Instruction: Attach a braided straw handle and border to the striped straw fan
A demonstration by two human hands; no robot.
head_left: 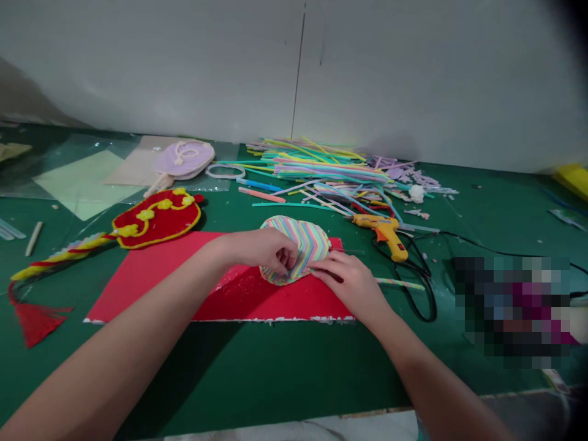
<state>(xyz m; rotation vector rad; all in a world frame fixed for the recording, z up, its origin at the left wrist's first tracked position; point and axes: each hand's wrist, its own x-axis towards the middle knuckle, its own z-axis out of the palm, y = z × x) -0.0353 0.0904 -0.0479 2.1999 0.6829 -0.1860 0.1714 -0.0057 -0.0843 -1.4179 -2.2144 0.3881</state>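
A pastel striped fan-shaped piece [312,237] lies on a red sheet [160,275], its thin striped handle [400,283] pointing right. My left hand [271,250] rests on the left part of the piece with fingers curled together; whatever is between the fingertips is hidden. At the lower right edge of the piece, my right hand [342,275] touches it with fingers bent and the thumb below, near where the handle joins. The palm side of that hand cannot be seen.
Behind lies a pile of coloured pipe cleaners [321,165]. An orange glue gun [383,233] with black cable [429,306] is at right. A red fan [156,219] and a lilac fan [184,158] lie left. A pixelated patch covers the far right.
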